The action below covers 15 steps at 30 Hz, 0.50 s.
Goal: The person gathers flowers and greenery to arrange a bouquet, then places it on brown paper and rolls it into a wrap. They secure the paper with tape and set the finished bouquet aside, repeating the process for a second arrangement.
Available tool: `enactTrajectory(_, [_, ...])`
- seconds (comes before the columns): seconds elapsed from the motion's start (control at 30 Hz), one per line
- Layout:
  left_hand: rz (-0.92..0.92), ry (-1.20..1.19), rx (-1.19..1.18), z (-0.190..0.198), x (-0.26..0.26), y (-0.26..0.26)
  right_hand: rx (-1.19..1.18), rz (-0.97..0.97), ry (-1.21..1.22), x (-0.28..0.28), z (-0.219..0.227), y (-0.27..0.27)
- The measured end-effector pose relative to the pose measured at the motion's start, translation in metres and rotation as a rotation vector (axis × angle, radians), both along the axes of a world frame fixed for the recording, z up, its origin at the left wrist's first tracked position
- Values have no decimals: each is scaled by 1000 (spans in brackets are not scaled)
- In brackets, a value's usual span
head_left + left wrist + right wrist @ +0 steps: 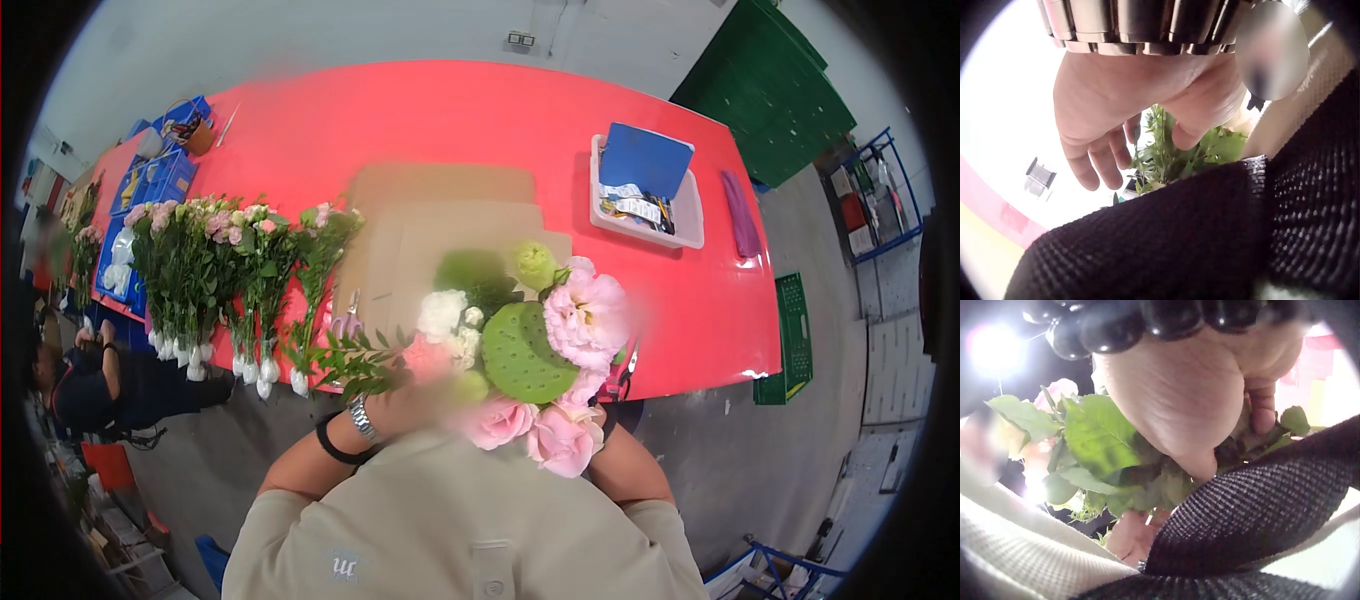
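Note:
In the head view a bouquet is held close to the chest. A green lotus pod (522, 362) sits at its middle, with a frilly pale-pink bloom (588, 312), pink roses (565, 440) and a white flower (442, 313) around it. My right hand (1175, 400) grips the bouquet among broad green leaves (1100, 434); the blooms hide this hand from the head camera. At the bouquet's left side is my left hand (1141, 100), its fingers loosely extended and thumb apart. Green sprigs (1160, 147) show between thumb and fingers. A leafy sprig (360, 362) juts out left of the flowers.
Bunches of pink flowers (230, 240) with white-wrapped stem ends line the table's left edge. Brown cardboard (440, 190) lies mid-table on the red surface (400, 110). A white bin (650, 232) stands right, blue crates (165, 180) left. Another person (110, 375) is at far left.

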<state>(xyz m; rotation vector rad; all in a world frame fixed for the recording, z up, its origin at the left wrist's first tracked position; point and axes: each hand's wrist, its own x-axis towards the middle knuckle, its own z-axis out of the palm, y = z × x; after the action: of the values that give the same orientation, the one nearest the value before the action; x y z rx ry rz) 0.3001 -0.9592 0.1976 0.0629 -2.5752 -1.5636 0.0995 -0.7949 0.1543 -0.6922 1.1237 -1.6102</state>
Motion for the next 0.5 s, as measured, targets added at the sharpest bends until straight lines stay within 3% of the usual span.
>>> enactTrajectory(0.4, [123,116,-174,9,23,4,-13,131,32,-1,3,28])
enactTrajectory(0.47, [118,-113,-123,11,29,5,-16,152,46,-2,3,29])
enactTrajectory(0.5, [114,-114,41,13,25,2,-19,161,59,-2,4,29])
